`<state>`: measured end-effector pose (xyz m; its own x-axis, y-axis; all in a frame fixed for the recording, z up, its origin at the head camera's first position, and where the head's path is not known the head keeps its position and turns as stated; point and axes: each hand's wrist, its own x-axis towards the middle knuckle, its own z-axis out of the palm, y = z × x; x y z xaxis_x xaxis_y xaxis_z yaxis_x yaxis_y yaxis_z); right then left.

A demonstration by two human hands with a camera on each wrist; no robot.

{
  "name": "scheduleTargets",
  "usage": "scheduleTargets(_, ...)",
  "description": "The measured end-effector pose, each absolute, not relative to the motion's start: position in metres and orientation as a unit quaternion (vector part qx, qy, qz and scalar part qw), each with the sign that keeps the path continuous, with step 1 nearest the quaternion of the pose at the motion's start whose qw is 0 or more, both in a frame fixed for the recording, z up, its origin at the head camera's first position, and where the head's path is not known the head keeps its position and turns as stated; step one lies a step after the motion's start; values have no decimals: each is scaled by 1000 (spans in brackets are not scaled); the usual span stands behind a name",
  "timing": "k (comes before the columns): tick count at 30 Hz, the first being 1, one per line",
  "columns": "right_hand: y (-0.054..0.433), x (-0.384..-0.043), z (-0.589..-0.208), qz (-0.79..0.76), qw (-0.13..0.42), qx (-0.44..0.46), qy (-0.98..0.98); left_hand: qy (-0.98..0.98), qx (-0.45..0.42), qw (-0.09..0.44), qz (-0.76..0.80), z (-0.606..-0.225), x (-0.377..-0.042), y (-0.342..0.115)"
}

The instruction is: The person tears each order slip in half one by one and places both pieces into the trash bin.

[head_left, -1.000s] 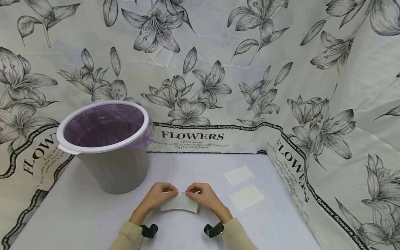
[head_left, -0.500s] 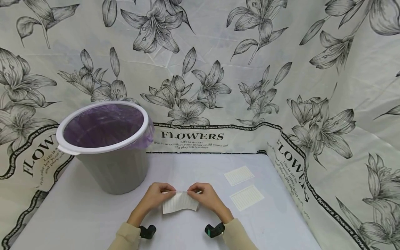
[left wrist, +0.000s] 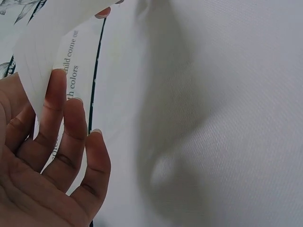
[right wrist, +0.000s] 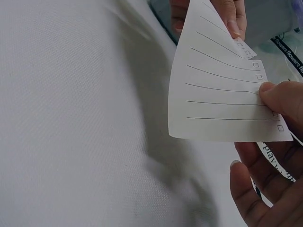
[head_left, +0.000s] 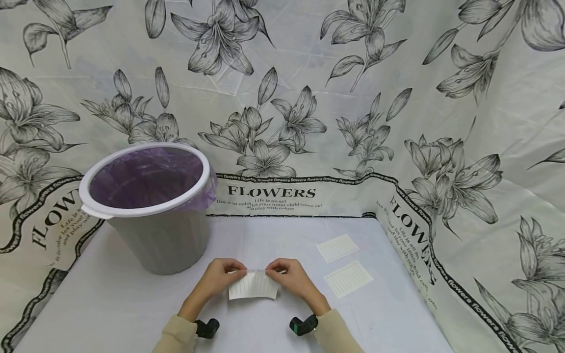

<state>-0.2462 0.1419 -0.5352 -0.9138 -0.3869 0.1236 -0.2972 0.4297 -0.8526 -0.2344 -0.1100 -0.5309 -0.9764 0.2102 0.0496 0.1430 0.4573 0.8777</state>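
Both hands hold one sheet of checklist paper (head_left: 253, 285) over the table, front and centre in the head view. The left hand (head_left: 226, 272) pinches its upper edge left of the middle; the right hand (head_left: 286, 277) pinches the same edge further right. Ruled lines and small checkboxes show on the sheet (right wrist: 218, 90) in the right wrist view. Between the two grips its checkbox edge is split by a short tear, and the parts bend apart there. In the left wrist view the paper (left wrist: 40, 52) passes between the left hand's fingers (left wrist: 57, 94).
Two more lined sheets lie on the table to the right, a farther one (head_left: 337, 248) and a nearer one (head_left: 348, 279). At the back left stands a grey trash bin (head_left: 163, 245) with a white rim and purple liner. Flower-printed cloth (head_left: 282, 132) walls the table.
The hands have drawn slightly apart along the sheet's upper edge, and more of the paper shows between them. Its lower edge bent, then flattened somewhat.
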Motion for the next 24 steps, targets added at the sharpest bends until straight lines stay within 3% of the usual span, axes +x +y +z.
scheduleTargets(24, 144, -244, -533, -498, 45, -190, 845, 838, 106, 27, 534, -528, -233, -111)
